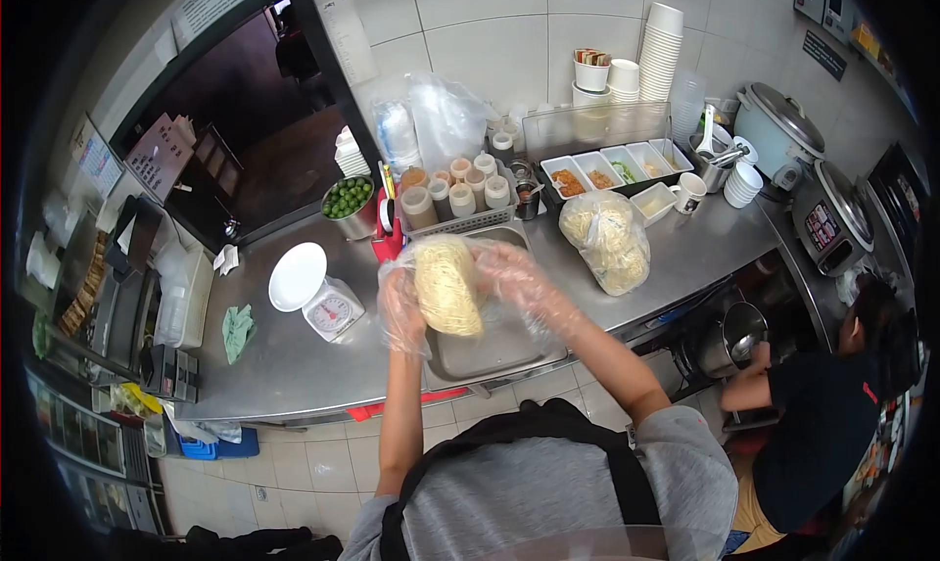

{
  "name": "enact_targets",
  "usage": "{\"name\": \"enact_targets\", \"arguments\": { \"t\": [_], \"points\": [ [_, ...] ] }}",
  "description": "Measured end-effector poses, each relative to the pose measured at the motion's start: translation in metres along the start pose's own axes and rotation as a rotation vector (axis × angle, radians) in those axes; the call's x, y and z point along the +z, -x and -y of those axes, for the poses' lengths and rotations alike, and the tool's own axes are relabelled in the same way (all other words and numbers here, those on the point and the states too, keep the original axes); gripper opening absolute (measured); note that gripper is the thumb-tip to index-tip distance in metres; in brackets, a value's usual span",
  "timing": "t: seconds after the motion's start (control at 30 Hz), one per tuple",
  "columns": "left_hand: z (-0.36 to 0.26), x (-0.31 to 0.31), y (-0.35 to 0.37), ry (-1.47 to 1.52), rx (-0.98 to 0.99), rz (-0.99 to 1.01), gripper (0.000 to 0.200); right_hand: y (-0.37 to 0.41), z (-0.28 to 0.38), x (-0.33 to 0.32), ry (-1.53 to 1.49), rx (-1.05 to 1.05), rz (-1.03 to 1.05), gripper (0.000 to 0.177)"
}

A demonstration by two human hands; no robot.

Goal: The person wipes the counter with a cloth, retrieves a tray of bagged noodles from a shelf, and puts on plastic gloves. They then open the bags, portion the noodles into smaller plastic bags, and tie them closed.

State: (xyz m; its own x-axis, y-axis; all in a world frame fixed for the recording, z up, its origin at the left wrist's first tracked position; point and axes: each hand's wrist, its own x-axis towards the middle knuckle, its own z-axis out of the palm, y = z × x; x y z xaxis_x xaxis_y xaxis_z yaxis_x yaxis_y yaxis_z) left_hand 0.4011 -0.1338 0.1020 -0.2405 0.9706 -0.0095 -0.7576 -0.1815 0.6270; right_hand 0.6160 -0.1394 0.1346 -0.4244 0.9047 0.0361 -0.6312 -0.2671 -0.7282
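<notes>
Both my hands wear clear plastic gloves and are raised over a metal tray (499, 350) set in the counter. Between them is a pale yellow bundle of noodles (446, 289). My left hand (402, 302) presses on the bundle's left side. My right hand (524, 282) has its fingers at the upper right edge of the bundle; the loose glove blurs the fingertips. A clear bag of more noodles (605, 238) rests on the counter to the right. On the left stand a kitchen scale (334, 311) and a white round plate (298, 276).
Behind the tray are squeeze bottles (460, 194), a pot of green limes (348, 209) and a topping box (617, 169). A green cloth (237, 332) lies at the left. At the right, a co-worker (813, 414) reaches toward a metal pot (739, 341).
</notes>
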Motion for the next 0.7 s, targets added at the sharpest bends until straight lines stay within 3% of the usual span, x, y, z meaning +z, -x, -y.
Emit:
{"name": "enact_targets", "arguments": {
  "t": [0.17,0.3,0.37,0.47,0.57,0.6,0.67,0.7],
  "points": [
    [0.013,0.018,0.027,-0.385,-0.015,0.073,0.01,0.012,-0.022,-0.008,0.239,-0.144,-0.162,0.033],
    [0.029,0.024,0.04,-0.599,-0.104,0.079,0.012,0.009,0.022,-0.004,0.3,-0.258,-0.119,0.03],
    [0.031,0.031,0.048,-0.741,-0.123,0.12,0.013,0.018,0.063,0.035,0.182,-0.358,-0.075,0.021],
    [0.033,0.037,0.054,-0.747,-0.185,0.14,0.017,0.039,0.087,0.057,0.305,-0.356,-0.068,0.014],
    [0.041,0.042,0.057,-0.604,-0.25,0.099,0.023,0.056,0.074,0.031,0.525,-0.42,-0.016,0.02],
    [0.041,0.044,0.057,-0.542,-0.268,0.076,0.026,0.06,0.06,0.018,0.655,-0.385,-0.168,0.036],
    [0.03,0.058,0.063,-0.468,-0.413,0.053,0.028,0.071,0.029,-0.01,1.161,-0.414,-0.168,0.05],
    [0.027,0.063,0.063,-0.433,-0.483,0.044,0.029,0.072,0.013,-0.023,1.237,-0.384,-0.172,0.056]
  ]
}}
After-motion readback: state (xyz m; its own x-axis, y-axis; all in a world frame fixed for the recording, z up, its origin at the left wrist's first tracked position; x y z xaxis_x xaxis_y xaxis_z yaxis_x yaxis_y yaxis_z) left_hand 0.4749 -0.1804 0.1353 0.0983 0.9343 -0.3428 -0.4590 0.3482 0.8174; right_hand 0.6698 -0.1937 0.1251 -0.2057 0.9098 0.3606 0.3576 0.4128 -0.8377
